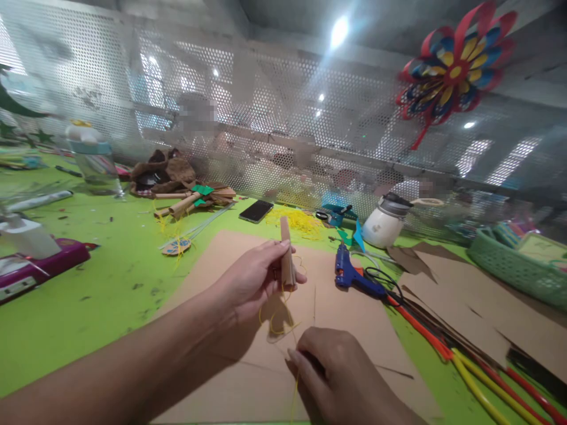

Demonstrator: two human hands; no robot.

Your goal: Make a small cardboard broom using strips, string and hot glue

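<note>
My left hand (261, 274) is closed around a narrow folded strip of brown cardboard (286, 251), held upright above a large cardboard sheet (212, 378). Thin yellow string (283, 327) hangs in loops from below the strip. It runs down to my right hand (341, 369), whose fingers are pinched on it low over the sheet. Part of the string disappears behind those fingers. To the right of the strip lies a blue glue gun (354, 274) at the sheet's edge.
A phone (256, 211), a pile of yellow shreds (299, 222) and a white jar (384, 223) stand behind the sheet. At left is a purple power strip (57, 262). Cardboard pieces (460, 283) and a green basket (509, 265) lie at right. A paper flower (456, 71) hangs above.
</note>
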